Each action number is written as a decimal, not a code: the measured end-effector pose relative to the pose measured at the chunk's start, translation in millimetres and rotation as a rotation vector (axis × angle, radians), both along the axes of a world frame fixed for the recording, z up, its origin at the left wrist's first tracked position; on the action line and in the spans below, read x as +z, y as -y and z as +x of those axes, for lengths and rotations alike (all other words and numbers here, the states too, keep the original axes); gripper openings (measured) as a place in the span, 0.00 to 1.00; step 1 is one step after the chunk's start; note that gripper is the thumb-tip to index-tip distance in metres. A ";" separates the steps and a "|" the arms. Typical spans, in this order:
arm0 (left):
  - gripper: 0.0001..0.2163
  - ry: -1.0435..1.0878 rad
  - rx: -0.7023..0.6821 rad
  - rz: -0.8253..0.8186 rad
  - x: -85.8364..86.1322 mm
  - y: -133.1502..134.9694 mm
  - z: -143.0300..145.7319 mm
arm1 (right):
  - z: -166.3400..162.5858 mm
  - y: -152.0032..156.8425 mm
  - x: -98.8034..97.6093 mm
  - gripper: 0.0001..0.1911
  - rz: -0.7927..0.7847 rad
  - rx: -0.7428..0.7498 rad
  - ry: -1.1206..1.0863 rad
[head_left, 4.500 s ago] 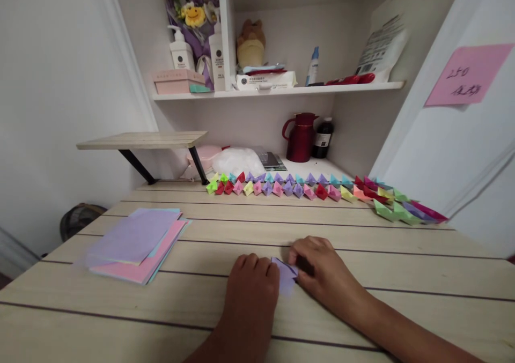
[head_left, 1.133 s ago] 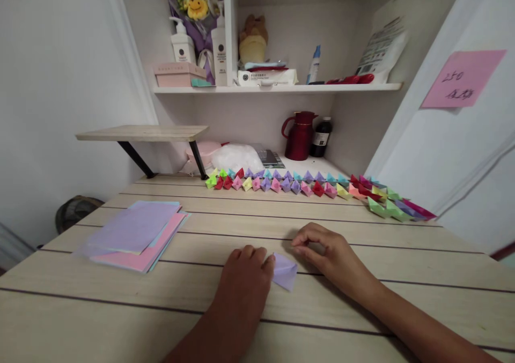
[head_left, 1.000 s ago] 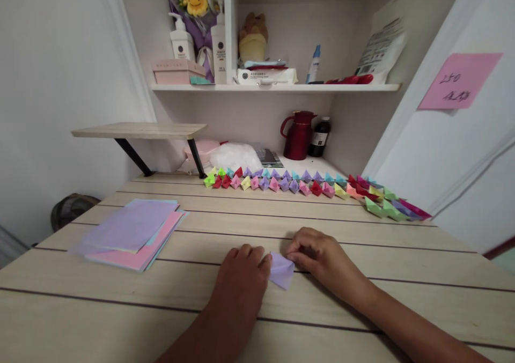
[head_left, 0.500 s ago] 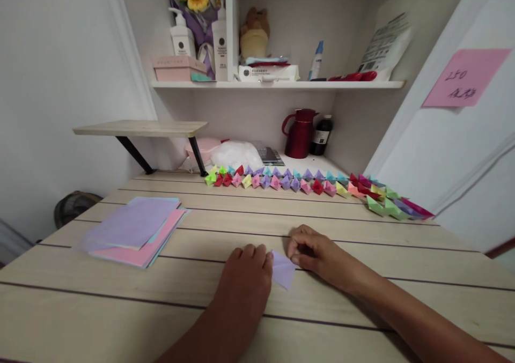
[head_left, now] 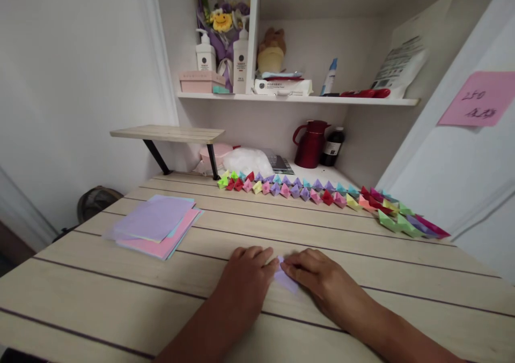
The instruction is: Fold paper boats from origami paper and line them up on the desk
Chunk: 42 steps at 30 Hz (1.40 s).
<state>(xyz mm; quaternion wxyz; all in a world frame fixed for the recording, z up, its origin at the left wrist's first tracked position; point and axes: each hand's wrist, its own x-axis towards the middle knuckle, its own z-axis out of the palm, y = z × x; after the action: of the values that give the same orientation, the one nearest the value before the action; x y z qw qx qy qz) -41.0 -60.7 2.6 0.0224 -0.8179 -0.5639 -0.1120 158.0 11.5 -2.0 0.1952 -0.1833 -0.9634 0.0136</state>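
Note:
A small folded sheet of light purple paper (head_left: 286,282) lies on the wooden table between my two hands. My left hand (head_left: 251,280) rests at its left edge, thumb and fingertips pressed together on the paper. From the right, my right hand (head_left: 316,272) bends over the upper part, its thumb and index finger pinching the paper near the left fingertips. The fingers hide part of the sheet, so the exact fold cannot be made out.
A stack of coloured paper squares (head_left: 155,223) lies to the left. Rows of small folded paper boats (head_left: 295,191) line the table's back edge. Behind them are a raised wooden shelf (head_left: 169,132), a red jug (head_left: 310,144) and a dark bottle (head_left: 333,147).
My right hand has moved left and closed down over the paper, beside my left fingertips. Less of the paper shows now. The camera view has shifted, too.

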 end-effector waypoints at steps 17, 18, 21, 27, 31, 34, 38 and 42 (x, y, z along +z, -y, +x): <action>0.19 -0.295 0.111 0.118 -20.9 35.1 2.6 | 0.6 1.7 -1.8 0.16 0.253 0.037 0.042; 0.21 -0.233 0.116 0.071 -19.0 34.8 -1.8 | 0.2 1.2 -1.0 0.16 0.251 0.047 0.029; 0.27 -0.075 0.155 -0.012 -12.7 33.5 -10.2 | -1.3 1.0 1.2 0.14 0.260 0.063 0.022; 0.25 -0.093 0.133 -0.072 -9.7 28.2 -10.4 | -3.9 4.2 -2.0 0.15 0.296 0.043 0.051; 0.22 -0.193 0.106 -0.011 -10.8 29.8 -4.6 | -4.7 6.7 -7.1 0.16 0.316 0.023 0.074; 0.20 -0.280 0.089 0.063 -13.0 36.6 3.7 | -4.4 8.6 -9.9 0.17 0.318 0.007 0.101; 0.19 -0.353 0.104 0.147 -20.4 44.6 10.6 | -3.1 13.4 -5.1 0.19 0.215 -0.021 0.095; 0.18 -0.222 0.158 0.133 -24.5 44.2 8.4 | -1.8 15.3 5.7 0.21 -0.014 -0.068 0.068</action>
<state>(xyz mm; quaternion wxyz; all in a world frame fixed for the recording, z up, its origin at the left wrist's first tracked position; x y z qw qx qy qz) -32.6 -104.9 -21.9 0.1476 -0.7750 -0.6119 -0.0560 156.2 -3.9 3.7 0.1614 -0.2176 -0.9626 0.0076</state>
